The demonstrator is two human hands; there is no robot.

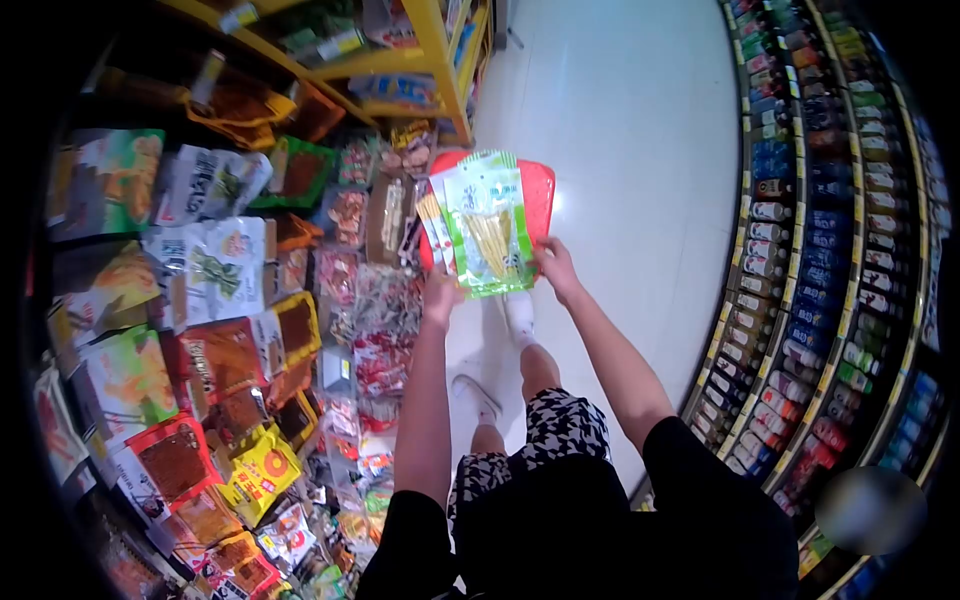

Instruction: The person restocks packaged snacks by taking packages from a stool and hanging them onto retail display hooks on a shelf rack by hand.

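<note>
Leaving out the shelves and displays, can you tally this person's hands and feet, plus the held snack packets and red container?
Hands: 2, left hand and right hand
Feet: 2
Snack packets: at least 2, overlapping
Red container: 1
Total: at least 7

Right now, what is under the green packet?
Beyond the sides of the green packet, a red tray shows; part of another packet sticks out on the left. Anything else underneath is covered.

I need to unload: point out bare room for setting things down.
Free: glossy pale floor, bordered left by yellow shelving, right by long bottle-filled shelves. Crowded: the left side, packed with shiny plastic food packages, and the red tray-like object, mostly hidden under green-and-white packets.
</note>
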